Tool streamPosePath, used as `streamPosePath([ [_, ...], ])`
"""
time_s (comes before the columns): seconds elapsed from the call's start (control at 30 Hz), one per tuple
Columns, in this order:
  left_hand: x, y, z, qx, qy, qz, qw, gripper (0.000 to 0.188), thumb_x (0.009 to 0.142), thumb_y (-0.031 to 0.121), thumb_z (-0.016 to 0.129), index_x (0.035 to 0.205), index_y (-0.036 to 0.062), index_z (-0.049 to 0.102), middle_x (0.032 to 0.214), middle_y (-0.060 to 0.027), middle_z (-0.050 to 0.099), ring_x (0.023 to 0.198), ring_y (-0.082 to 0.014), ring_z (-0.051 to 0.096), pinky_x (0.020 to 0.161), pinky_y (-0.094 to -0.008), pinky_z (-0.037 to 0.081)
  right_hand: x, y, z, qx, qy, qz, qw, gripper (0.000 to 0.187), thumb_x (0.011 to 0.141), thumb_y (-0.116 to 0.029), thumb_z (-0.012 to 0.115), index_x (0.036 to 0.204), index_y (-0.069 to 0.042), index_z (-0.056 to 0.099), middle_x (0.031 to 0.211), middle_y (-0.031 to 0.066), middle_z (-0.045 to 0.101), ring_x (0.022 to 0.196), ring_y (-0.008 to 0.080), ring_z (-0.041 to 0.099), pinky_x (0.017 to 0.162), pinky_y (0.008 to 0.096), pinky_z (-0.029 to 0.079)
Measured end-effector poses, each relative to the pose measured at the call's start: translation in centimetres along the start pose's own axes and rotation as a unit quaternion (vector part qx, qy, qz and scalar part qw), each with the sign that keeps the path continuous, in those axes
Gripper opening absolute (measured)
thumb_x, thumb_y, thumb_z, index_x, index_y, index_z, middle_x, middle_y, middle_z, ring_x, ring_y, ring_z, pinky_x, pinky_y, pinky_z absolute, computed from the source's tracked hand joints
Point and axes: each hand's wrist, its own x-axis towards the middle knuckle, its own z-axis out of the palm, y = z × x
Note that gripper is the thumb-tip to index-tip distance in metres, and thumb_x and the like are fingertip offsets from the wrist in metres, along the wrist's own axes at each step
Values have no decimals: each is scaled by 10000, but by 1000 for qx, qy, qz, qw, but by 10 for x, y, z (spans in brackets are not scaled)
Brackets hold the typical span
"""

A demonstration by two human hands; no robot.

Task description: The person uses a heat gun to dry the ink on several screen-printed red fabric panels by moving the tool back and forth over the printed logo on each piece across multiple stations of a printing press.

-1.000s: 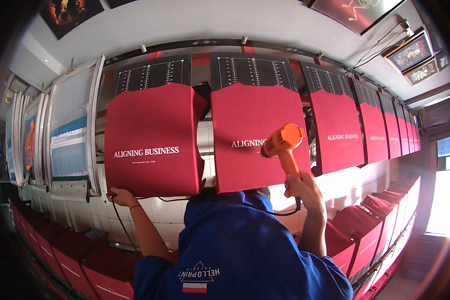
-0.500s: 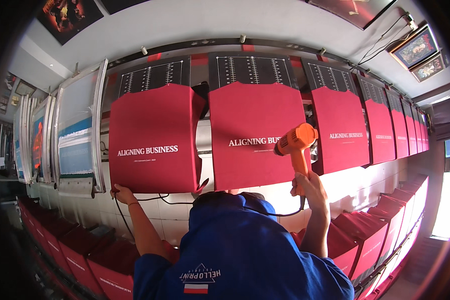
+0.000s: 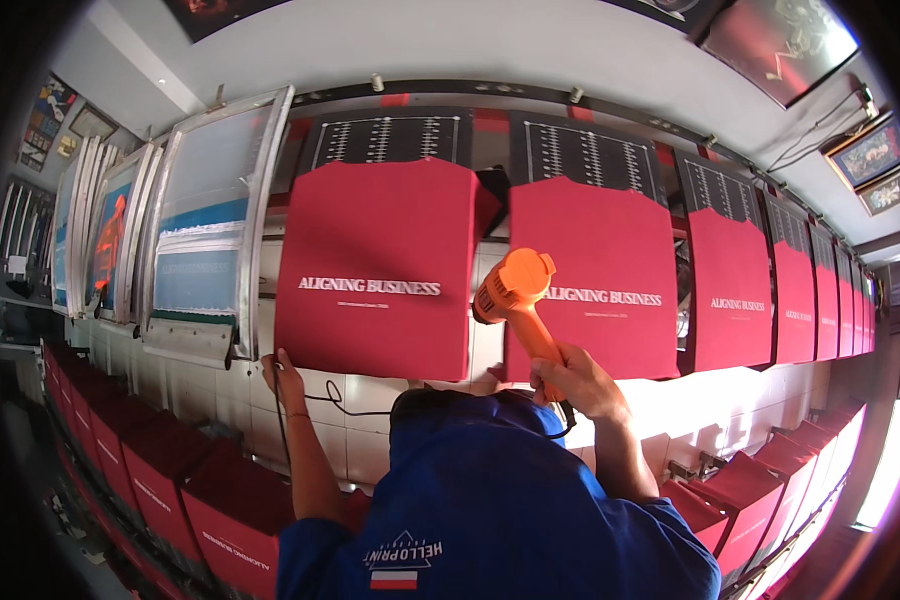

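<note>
My right hand (image 3: 582, 382) is wrapped round the grip of an orange heat gun (image 3: 532, 318). Its dark nozzle points left, above the gap between two red T-shirts. The left red shirt (image 3: 375, 230) lies stretched over a black printing board (image 3: 390, 138) and carries white lettering. Beside it, the right red shirt (image 3: 610, 240) is laid out the same way; the gun covers part of its left edge. At the left shirt's lower left corner, my left hand (image 3: 286, 382) is closed on a black power cord (image 3: 278, 415).
Screen-printing frames (image 3: 202, 225) lean at the left. More red shirts on boards (image 3: 727, 285) continue to the right. Behind and below me runs another row of shirts (image 3: 232, 510). A loop of cord (image 3: 345, 400) hangs over the tiled floor (image 3: 360, 445).
The heat gun has moved left, from the right shirt's right side to the gap between the shirts. My view has shifted left, and my left hand stays by the left shirt's corner.
</note>
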Motion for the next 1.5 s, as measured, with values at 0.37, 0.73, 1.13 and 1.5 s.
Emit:
streamPosePath([
  [0.37,5,-1,-29,-202,-117,-9,972,337,1028,300,542,1002,-32,595,969,-208,614,931,-361,589,842,-440,454,107,-63,175,-121,-122,-11,985,306,993,-278,587,997,28,580,786,65,623,662,138,638,613,293,531],
  [0.73,23,-10,-46,-222,-225,-21,949,375,1025,328,530,979,-44,518,898,-273,584,851,-437,584,764,-477,462,173,-104,269,-152,-176,-21,972,284,990,-286,590,959,-4,587,770,61,622,618,155,633,573,286,518],
  [1.13,22,-16,-41,-250,-267,-42,930,433,1044,385,471,1025,-45,523,931,-289,617,902,-453,608,789,-487,472,181,-104,285,-166,-169,6,972,285,977,-278,607,990,5,581,785,58,613,632,146,630,590,284,516],
  [1.5,25,-13,-47,-237,-289,-64,925,442,1048,404,450,1068,-30,532,983,-285,623,925,-461,607,803,-485,472,186,-106,281,-155,-165,28,974,262,991,-261,586,987,0,571,795,40,602,640,136,624,590,277,512],
])
